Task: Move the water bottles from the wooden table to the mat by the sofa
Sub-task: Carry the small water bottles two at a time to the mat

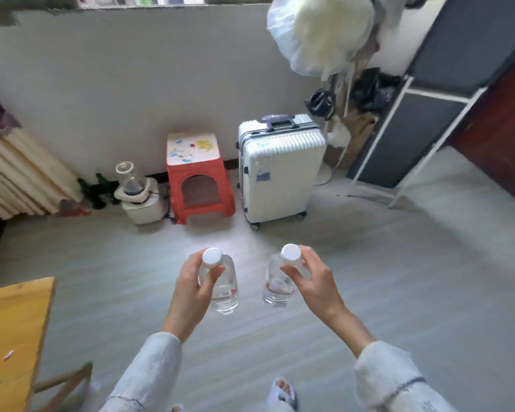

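Note:
I hold two clear water bottles with white caps upright in the air over the grey floor. My left hand (pixel 192 285) grips the left water bottle (pixel 225 292) by its neck and shoulder. My right hand (pixel 315 281) grips the right water bottle (pixel 277 288) just under its cap. The two bottles hang side by side, a little apart. A corner of the wooden table (pixel 11 328) shows at the lower left, behind my left arm. No mat or sofa is in view.
Along the far wall stand an orange plastic stool (pixel 201 188), a white suitcase (pixel 277 171) and a small white appliance (pixel 139 197). A dark fabric wardrobe (pixel 405 129) stands at the right, with clothes hanging beside it. My slippered feet (pixel 283 394) show below.

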`<state>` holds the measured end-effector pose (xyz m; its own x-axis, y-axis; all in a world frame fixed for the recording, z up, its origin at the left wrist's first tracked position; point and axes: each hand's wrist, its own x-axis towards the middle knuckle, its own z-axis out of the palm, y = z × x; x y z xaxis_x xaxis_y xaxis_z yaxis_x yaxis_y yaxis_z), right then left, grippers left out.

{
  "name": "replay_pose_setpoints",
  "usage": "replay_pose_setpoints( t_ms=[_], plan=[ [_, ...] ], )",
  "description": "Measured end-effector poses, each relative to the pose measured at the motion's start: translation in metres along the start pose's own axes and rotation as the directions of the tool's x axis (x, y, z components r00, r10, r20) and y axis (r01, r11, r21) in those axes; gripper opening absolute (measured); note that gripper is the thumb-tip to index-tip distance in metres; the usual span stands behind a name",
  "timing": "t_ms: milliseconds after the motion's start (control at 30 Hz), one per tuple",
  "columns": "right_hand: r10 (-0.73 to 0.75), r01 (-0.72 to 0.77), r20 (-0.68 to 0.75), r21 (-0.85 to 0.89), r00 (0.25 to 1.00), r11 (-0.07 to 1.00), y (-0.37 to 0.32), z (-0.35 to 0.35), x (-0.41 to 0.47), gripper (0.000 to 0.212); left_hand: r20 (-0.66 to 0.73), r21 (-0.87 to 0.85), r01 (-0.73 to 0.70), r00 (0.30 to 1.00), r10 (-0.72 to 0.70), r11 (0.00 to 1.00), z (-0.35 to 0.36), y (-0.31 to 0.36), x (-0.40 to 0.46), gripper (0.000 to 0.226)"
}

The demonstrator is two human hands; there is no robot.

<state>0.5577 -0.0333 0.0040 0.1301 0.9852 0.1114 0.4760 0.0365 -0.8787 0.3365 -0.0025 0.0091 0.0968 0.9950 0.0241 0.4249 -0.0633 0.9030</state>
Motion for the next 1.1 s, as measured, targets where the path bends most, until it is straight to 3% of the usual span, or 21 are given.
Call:
replay_pose_setpoints(
  t_ms=[233,500,800,1000,1100],
  plan=[
    [0.104,-0.124,-0.319,-0.046,0.942,0.991,0.064,-0.148,-0.022,0.028,0.329,-0.154,-0.059,0.938,0.108,0.986,0.155,0.098,0.044,0.017],
    [0.247,-0.274,-0.642,0.059,0.726,0.960,0.129,-0.280,-0.035,0.017,0.616,-0.240,-0.106,0.752,0.235,0.965,0.318,0.183,0.090,0.022],
    [0.358,-0.391,-0.793,0.166,0.493,0.905,0.212,-0.429,0.014,0.016,0.804,-0.284,-0.154,0.500,0.323,0.946,0.514,0.270,0.165,0.012],
    [0.317,-0.442,-0.878,0.140,0.359,0.886,0.249,-0.522,0.045,0.017,0.854,-0.287,-0.214,0.385,0.351,0.934,0.631,0.335,0.209,0.019],
    [0.317,-0.489,-0.892,0.131,0.321,0.863,0.268,-0.563,0.051,0.018,0.862,-0.289,-0.227,0.361,0.356,0.930,0.683,0.358,0.219,0.019]
  ],
)
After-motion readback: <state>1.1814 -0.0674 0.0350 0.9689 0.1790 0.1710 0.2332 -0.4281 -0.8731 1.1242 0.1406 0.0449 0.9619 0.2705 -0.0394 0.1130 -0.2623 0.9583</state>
